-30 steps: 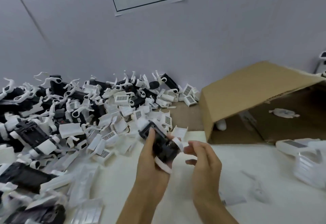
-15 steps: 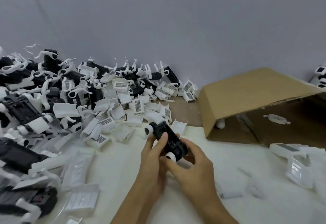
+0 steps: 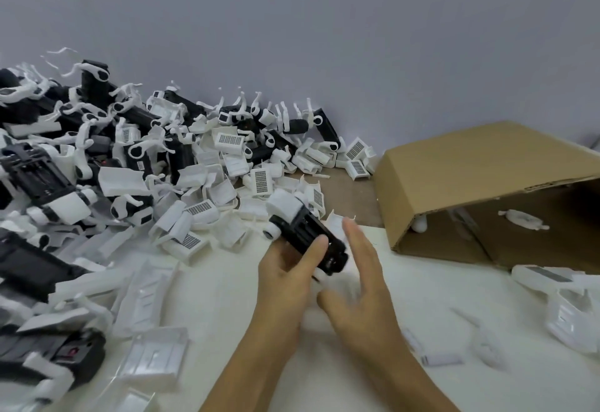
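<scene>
left hand (image 3: 287, 277) grips black unit (image 3: 303, 233) w/ white cap on far end; thumb over the top, fingers curled round the body; unit tilted, held just above the white surface (image 3: 214, 298), near the edge of the parts pile (image 3: 130, 168); right hand (image 3: 360, 285) just beside it on the right, fingers straight and spread, holding nothing; motion blur, can't tell if it touches the unit; cardboard box (image 3: 470, 178) on its side further right, open end toward cam; loose white parts (image 3: 565, 301) in front of it
</scene>
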Motion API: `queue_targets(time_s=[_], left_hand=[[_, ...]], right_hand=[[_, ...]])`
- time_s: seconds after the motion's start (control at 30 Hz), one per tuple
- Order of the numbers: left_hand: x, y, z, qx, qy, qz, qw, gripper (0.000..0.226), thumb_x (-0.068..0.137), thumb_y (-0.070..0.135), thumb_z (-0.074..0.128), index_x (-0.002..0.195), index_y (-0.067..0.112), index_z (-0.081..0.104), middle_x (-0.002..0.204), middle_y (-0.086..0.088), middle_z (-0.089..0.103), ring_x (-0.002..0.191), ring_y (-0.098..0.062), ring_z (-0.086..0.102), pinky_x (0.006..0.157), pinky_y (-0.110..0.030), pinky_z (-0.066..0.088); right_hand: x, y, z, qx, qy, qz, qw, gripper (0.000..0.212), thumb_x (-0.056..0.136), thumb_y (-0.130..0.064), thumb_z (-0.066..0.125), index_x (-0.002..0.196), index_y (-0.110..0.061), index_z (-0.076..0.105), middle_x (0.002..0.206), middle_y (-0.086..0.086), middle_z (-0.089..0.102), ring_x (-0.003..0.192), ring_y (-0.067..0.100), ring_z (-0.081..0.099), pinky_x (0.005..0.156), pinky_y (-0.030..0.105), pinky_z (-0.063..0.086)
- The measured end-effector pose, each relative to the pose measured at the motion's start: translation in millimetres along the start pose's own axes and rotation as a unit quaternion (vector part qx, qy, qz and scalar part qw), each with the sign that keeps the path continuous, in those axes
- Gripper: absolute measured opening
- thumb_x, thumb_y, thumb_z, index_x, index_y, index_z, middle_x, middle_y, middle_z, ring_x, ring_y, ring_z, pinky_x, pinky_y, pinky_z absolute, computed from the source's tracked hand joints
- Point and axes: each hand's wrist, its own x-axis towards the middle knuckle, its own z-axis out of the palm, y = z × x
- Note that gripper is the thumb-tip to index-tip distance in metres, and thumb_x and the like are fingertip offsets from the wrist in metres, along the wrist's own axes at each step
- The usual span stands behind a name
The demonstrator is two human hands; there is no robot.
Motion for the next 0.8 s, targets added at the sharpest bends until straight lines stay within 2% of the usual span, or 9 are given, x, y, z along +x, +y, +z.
queue_targets(time_s=[0.07, 0.1, 0.2, 0.27, 0.37, 0.5, 0.6, 0.67, 0.8], left_hand=[[1, 1, -9, 0.157, 0.036, 0.121, 0.98, 0.034, 0.087, -0.001, 0.074, 0.111, 0.023, 0.071, 0.093, 0.02, 0.075, 0.087, 0.006, 0.068, 0.075, -0.008, 0.047], [0, 1, -11, 0.229, 0.036, 0.178, 0.956, 0.041, 0.087, -0.003, 0.071, 0.113, 0.029, 0.07, 0.098, 0.022, 0.073, 0.093, 0.007, 0.065, 0.078, -0.006, 0.045], [-2, 0, -11, 0.369, -0.017, 0.268, 0.89, 0.047, 0.081, 0.014, 0.061, 0.127, 0.022, 0.069, 0.12, 0.011, 0.069, 0.114, -0.009, 0.061, 0.096, -0.021, 0.046], [-4, -3, -8, 0.388, -0.041, 0.287, 0.875, 0.049, 0.078, 0.014, 0.06, 0.126, 0.016, 0.071, 0.117, 0.008, 0.07, 0.11, -0.011, 0.062, 0.096, -0.023, 0.047], [-3, -6, -7, 0.37, -0.043, 0.319, 0.871, 0.045, 0.072, 0.002, 0.062, 0.113, 0.015, 0.075, 0.105, 0.01, 0.072, 0.098, -0.005, 0.063, 0.087, -0.012, 0.046], [-1, -12, -9, 0.409, -0.052, 0.3, 0.86, 0.025, 0.078, 0.002, 0.068, 0.101, 0.012, 0.071, 0.096, 0.005, 0.07, 0.097, -0.02, 0.064, 0.087, -0.042, 0.05], [-3, -18, -9, 0.471, -0.053, 0.284, 0.833, 0.052, 0.077, 0.016, 0.072, 0.127, 0.022, 0.061, 0.118, 0.012, 0.061, 0.122, -0.016, 0.05, 0.11, -0.038, 0.033], [-4, -21, -7, 0.501, -0.056, 0.287, 0.814, 0.074, 0.072, 0.021, 0.076, 0.137, 0.032, 0.042, 0.126, 0.012, 0.052, 0.126, -0.014, 0.039, 0.113, -0.034, 0.025], [0, -19, -6, 0.484, -0.01, 0.362, 0.797, 0.075, 0.063, 0.007, 0.09, 0.113, 0.028, 0.037, 0.111, 0.009, 0.038, 0.099, -0.019, 0.041, 0.084, -0.035, 0.039]], right_hand=[[-2, 0, -2, 0.037, 0.003, -0.011, 0.999, 0.091, 0.069, -0.01, 0.056, 0.147, -0.046, 0.027, 0.153, -0.035, 0.032, 0.145, -0.011, 0.024, 0.12, 0.028, 0.028], [-2, 0, -3, 0.066, 0.011, -0.012, 0.998, 0.089, 0.071, -0.011, 0.057, 0.148, -0.045, 0.028, 0.152, -0.036, 0.035, 0.144, -0.01, 0.028, 0.118, 0.03, 0.032], [-4, -3, -2, 0.122, 0.035, 0.005, 0.992, 0.085, 0.068, -0.038, 0.081, 0.143, -0.044, 0.043, 0.139, -0.032, 0.053, 0.134, -0.004, 0.048, 0.107, 0.03, 0.044], [-4, -4, -1, 0.116, 0.053, 0.026, 0.991, 0.081, 0.059, -0.042, 0.092, 0.131, -0.041, 0.055, 0.124, -0.027, 0.065, 0.12, 0.0, 0.061, 0.1, 0.028, 0.051], [-2, -4, -1, 0.074, 0.097, 0.03, 0.992, 0.064, 0.062, -0.034, 0.095, 0.116, -0.042, 0.062, 0.105, -0.032, 0.068, 0.101, -0.005, 0.067, 0.082, 0.009, 0.051], [3, -6, -2, 0.118, 0.125, 0.067, 0.983, 0.056, 0.055, -0.055, 0.082, 0.106, -0.036, 0.068, 0.096, -0.027, 0.071, 0.09, -0.002, 0.069, 0.073, 0.011, 0.053], [4, -6, -4, 0.156, 0.132, 0.1, 0.974, 0.053, 0.055, -0.052, 0.08, 0.104, -0.033, 0.068, 0.095, -0.021, 0.072, 0.088, 0.003, 0.071, 0.071, 0.019, 0.057], [4, -5, -5, 0.142, 0.151, 0.097, 0.974, 0.045, 0.059, -0.052, 0.083, 0.096, -0.031, 0.07, 0.089, -0.018, 0.072, 0.083, 0.003, 0.069, 0.068, 0.015, 0.054], [6, -6, -5, 0.143, 0.162, 0.094, 0.972, 0.045, 0.067, -0.061, 0.075, 0.099, -0.03, 0.07, 0.081, -0.019, 0.071, 0.076, -0.004, 0.065, 0.066, 0.007, 0.047]])
